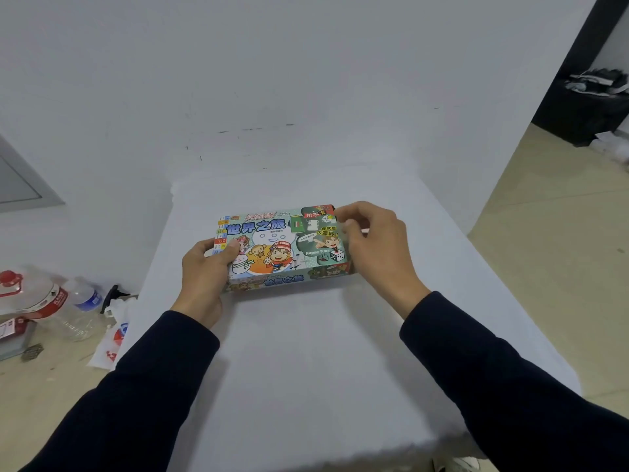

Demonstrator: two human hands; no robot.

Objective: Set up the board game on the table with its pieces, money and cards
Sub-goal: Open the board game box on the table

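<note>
Bare room; white wall (272,63), tiled floor (544,250), bottles (41,301) aground

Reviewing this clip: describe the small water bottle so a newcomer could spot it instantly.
Look left of the white table, down on the beige floor. There, a small clear bottle lies beside a large jug. Its blue label and white cap set it apart from the jug's red ones.

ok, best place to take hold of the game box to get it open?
Probably by its two short ends. The game box lies flat on the table, long side facing the person. The left hand grips the left end, thumb on top. The right hand comes from the right, fingers at the far right corner, where an end flap seems to sit.
</note>
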